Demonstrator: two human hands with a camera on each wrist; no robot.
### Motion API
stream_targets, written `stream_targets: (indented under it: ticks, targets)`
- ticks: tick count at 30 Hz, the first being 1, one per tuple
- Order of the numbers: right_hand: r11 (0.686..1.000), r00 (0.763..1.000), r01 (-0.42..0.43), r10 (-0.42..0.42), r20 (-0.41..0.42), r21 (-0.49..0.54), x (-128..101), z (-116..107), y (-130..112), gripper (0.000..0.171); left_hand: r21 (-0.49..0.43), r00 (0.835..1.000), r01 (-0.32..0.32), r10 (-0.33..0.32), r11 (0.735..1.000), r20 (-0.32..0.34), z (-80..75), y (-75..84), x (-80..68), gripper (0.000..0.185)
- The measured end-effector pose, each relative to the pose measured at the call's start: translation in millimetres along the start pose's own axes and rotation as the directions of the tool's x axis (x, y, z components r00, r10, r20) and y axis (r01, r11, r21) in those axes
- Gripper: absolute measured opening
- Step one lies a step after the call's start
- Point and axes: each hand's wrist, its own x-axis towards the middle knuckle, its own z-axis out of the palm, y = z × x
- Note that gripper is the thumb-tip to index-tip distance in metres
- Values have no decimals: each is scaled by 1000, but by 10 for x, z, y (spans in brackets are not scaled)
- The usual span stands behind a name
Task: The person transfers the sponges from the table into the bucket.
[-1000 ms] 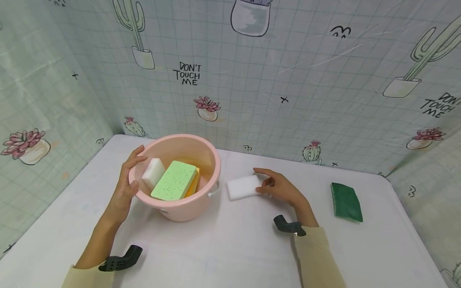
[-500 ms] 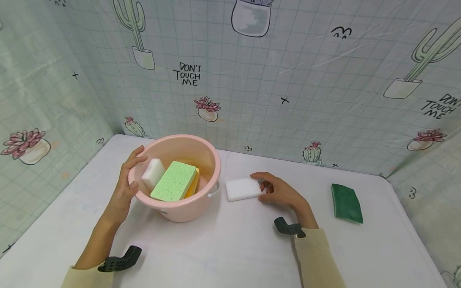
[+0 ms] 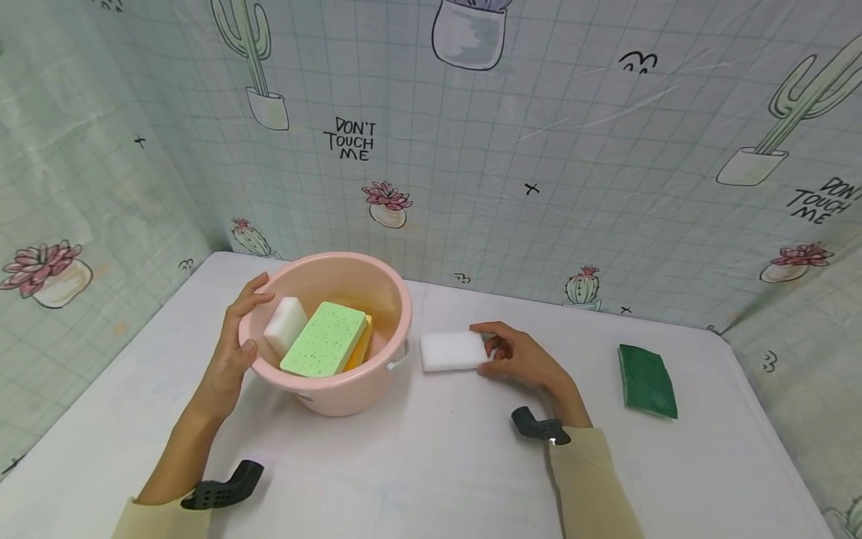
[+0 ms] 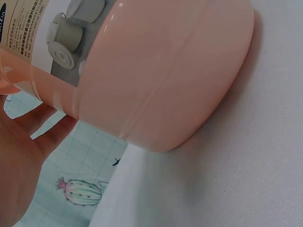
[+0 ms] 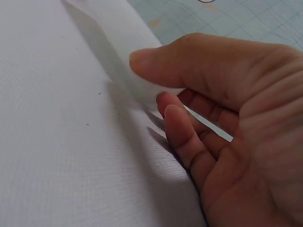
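- Pale foam fills the grip of the right hand (image 3: pixel 521 359): thumb and curled fingers pinch the near end of a white sponge block (image 3: pixel 453 351) that lies on the white table (image 3: pixel 431 464), just right of the basin.
- Pink plastic meets the left hand (image 3: pixel 236 352), whose fingers curl over the left rim of the pink basin (image 3: pixel 377 389), thumb outside against the wall.
- Inside the basin a speckled green sponge (image 3: pixel 325 339) leans across a yellow sponge (image 3: pixel 364 346), with a second white sponge (image 3: pixel 285 326) beside them at the left.
- A printed label (image 4: pixel 21 28) on the basin's wall shows in the left wrist view; its small print is too blurred to read.
- A dark green scouring pad (image 3: pixel 647 379) lies flat, well apart to the right.
- The cactus-print backdrop (image 3: pixel 539 150) reads "DON'T TOUCH ME" in two places.
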Motion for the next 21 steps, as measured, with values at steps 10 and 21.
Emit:
stream_targets:
  ticks: [10, 21]
  targets:
    - [987, 1000, 7, -5, -9, 159, 37, -37, 299, 64, -35, 1000, -21, 21, 999, -9, -13, -57, 6, 54]
    - [942, 993, 120, -115, -32, 314, -24, -188, 36, 61, -28, 1000, -4, 4, 1000, -9, -26, -83, 4, 54]
